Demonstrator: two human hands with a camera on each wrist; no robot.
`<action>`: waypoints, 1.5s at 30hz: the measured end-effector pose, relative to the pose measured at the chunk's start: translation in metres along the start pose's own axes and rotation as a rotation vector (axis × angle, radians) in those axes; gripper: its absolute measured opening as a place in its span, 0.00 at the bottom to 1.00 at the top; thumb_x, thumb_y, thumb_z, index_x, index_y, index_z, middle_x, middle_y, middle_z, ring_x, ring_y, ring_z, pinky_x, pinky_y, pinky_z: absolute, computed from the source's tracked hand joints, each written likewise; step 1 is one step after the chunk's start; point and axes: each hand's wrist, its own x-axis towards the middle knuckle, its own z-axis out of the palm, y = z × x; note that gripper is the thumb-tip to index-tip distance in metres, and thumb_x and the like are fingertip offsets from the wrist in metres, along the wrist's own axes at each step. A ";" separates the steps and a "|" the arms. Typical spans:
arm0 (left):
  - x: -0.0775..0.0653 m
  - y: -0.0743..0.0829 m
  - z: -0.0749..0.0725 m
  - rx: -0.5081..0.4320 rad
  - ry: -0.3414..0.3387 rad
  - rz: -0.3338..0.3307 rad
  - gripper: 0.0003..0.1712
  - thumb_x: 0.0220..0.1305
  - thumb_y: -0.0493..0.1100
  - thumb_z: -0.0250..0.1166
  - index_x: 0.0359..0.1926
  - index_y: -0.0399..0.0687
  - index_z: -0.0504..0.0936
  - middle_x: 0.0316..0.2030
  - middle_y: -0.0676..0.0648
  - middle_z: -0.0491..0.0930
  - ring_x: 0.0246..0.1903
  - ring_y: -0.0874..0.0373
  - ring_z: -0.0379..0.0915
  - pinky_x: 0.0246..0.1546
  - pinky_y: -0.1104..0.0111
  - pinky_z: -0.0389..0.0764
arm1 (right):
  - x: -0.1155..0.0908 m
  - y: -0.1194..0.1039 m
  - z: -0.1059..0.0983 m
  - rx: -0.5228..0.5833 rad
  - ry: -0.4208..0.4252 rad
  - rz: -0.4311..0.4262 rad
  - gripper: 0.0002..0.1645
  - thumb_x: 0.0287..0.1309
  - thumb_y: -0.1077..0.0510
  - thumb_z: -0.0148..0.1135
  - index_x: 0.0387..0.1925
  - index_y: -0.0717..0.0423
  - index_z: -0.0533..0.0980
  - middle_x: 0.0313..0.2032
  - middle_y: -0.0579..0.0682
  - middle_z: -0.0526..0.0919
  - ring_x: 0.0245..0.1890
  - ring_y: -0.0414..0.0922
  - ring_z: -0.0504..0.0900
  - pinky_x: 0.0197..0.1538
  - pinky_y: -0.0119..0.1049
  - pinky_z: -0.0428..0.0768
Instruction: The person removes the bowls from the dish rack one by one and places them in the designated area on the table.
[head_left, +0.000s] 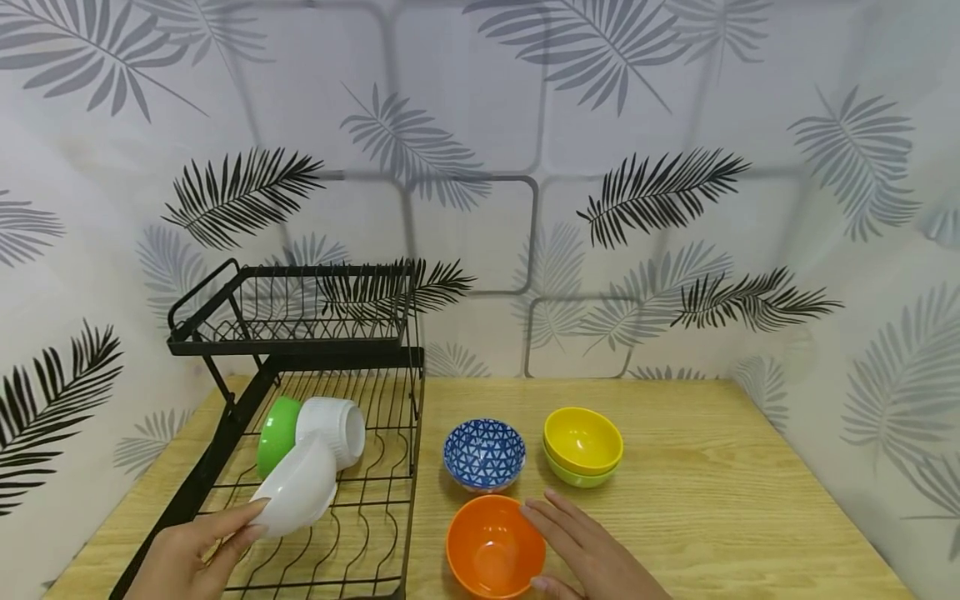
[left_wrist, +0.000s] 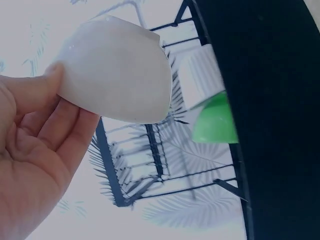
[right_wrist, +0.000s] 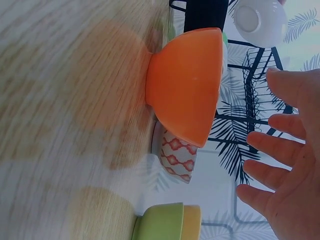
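Observation:
Pinched at its rim between thumb and fingers of my left hand (head_left: 197,552), a white bowl (head_left: 298,490) is tilted on its side over the front of the black dish rack (head_left: 411,500). The left wrist view shows its smooth outer wall. Behind it in the rack, a green bowl (head_left: 277,433) and a ribbed white bowl (head_left: 330,423) lean on their sides. My right hand (head_left: 596,554) hovers at the right rim of an orange bowl (head_left: 495,546), which stands upright on the table. The right wrist view has its fingers (right_wrist: 272,148) spread and holding nothing.
Behind the orange bowl stands a blue-and-white patterned bowl (head_left: 484,454). To its right, a yellow bowl (head_left: 583,440) is nested in a light green one (head_left: 581,477). The rack's raised upper tier (head_left: 292,344) stands at the back left, before a leaf-patterned wall covering (head_left: 472,242).

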 end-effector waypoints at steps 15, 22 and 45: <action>0.008 0.042 0.015 0.065 -0.131 0.030 0.23 0.35 0.26 0.76 0.38 0.47 0.89 0.30 0.54 0.86 0.30 0.67 0.81 0.26 0.74 0.82 | 0.001 -0.004 -0.002 0.024 -0.011 -0.009 0.41 0.65 0.31 0.44 0.71 0.48 0.59 0.69 0.48 0.64 0.70 0.56 0.58 0.62 0.62 0.67; 0.011 0.053 0.028 0.024 -0.132 0.162 0.26 0.32 0.23 0.76 0.37 0.48 0.88 0.31 0.55 0.86 0.32 0.64 0.82 0.28 0.71 0.84 | 0.001 -0.002 0.000 -0.002 0.023 -0.038 0.40 0.66 0.32 0.46 0.71 0.48 0.59 0.69 0.48 0.64 0.70 0.54 0.58 0.63 0.59 0.67; 0.022 0.084 0.055 0.135 -0.200 0.519 0.28 0.51 0.69 0.67 0.41 0.52 0.84 0.37 0.57 0.81 0.40 0.59 0.78 0.46 0.60 0.83 | 0.002 -0.006 0.006 -0.091 0.201 -0.145 0.38 0.65 0.37 0.52 0.72 0.37 0.56 0.70 0.41 0.62 0.70 0.48 0.60 0.62 0.52 0.72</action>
